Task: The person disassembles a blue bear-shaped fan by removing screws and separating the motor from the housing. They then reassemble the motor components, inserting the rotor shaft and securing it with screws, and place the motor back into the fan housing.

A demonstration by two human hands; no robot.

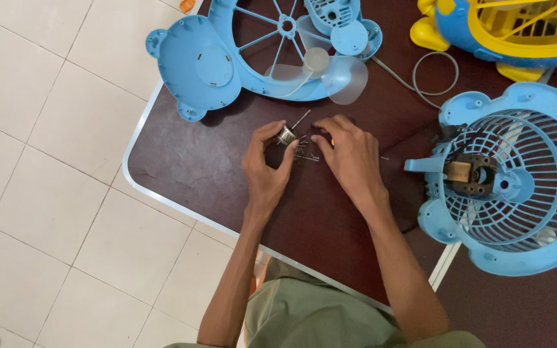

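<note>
My left hand (267, 169) pinches a small silver motor rotor with a thin shaft (287, 134) between thumb and fingers, just above the dark brown table (188, 161). My right hand (349, 153) rests beside it, fingertips on a small pile of loose screws (305, 152). A blue bear-shaped fan front shell (214, 61) with a clear fan blade (320, 71) lies beyond the hands. A blue rear fan grille with a motor (510, 180) lies to the right.
A yellow and blue fan (517, 29) sits at the back right. A grey cable (430, 74) loops between the fan parts. The table's near edge runs diagonally over a white tiled floor (46, 193).
</note>
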